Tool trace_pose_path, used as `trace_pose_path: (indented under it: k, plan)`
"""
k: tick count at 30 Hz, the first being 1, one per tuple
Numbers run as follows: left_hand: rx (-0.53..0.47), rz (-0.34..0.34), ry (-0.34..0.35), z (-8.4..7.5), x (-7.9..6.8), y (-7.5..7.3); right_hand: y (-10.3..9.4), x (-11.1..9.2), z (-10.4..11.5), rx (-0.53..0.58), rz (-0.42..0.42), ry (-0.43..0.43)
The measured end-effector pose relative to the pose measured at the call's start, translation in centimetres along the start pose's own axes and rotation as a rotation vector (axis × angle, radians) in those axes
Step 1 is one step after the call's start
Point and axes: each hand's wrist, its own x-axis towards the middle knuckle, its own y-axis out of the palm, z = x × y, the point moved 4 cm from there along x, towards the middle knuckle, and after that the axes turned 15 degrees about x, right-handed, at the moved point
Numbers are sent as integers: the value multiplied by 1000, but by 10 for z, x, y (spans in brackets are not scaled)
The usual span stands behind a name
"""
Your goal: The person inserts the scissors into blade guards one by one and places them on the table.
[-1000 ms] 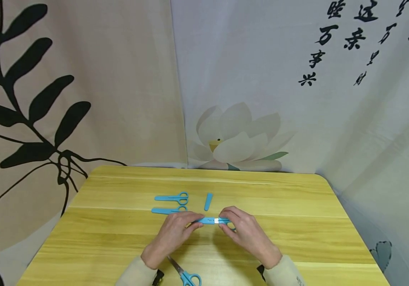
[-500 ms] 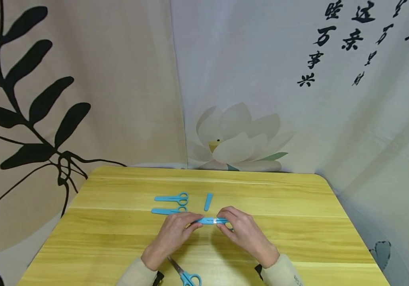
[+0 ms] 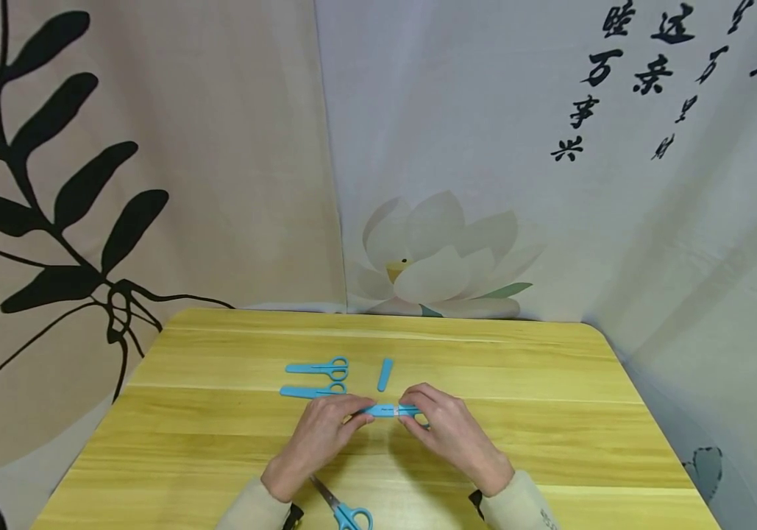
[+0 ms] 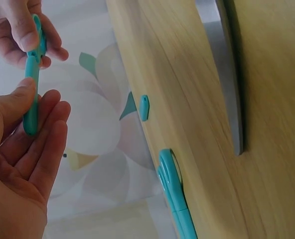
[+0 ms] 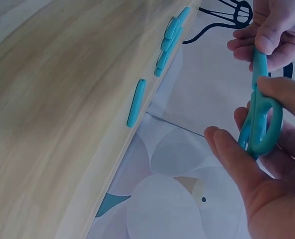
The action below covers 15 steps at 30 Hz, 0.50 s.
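Over the middle of the table, my left hand [image 3: 325, 430] pinches a blue blade cover [image 3: 381, 411] between thumb and fingers. My right hand [image 3: 452, 434] grips the blue handles of a pair of scissors [image 5: 256, 117], whose blades sit mostly inside that cover. A narrow pale gap shows between cover and handles in the head view. In the left wrist view the cover [image 4: 31, 117] lies across the left fingers, with the thumb on it. Seen from the right wrist, cover and handles line up and look nearly touching. The blades themselves are hidden.
Two covered blue scissors, one [image 3: 308, 367] behind the other [image 3: 299, 391], lie beyond my left hand. A loose blue cover [image 3: 385, 375] lies to their right. Uncovered scissors [image 3: 345, 513] rest near the front of the wooden table [image 3: 583, 419], between my forearms.
My right hand has moved slightly left, pushing the scissors deeper into the cover. The metal strip between cover and handles has narrowed. The left hand has hardly moved.
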Motion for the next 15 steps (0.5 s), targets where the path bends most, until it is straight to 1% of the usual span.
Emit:
trace_pose_path:
  k: [5, 15]
  plan:
    - [-1, -8, -4, -1, 1, 0, 0, 1, -1, -1, -2, -1]
    - [2, 16, -28, 0, 2, 1, 3, 2, -2, 4, -2, 7]
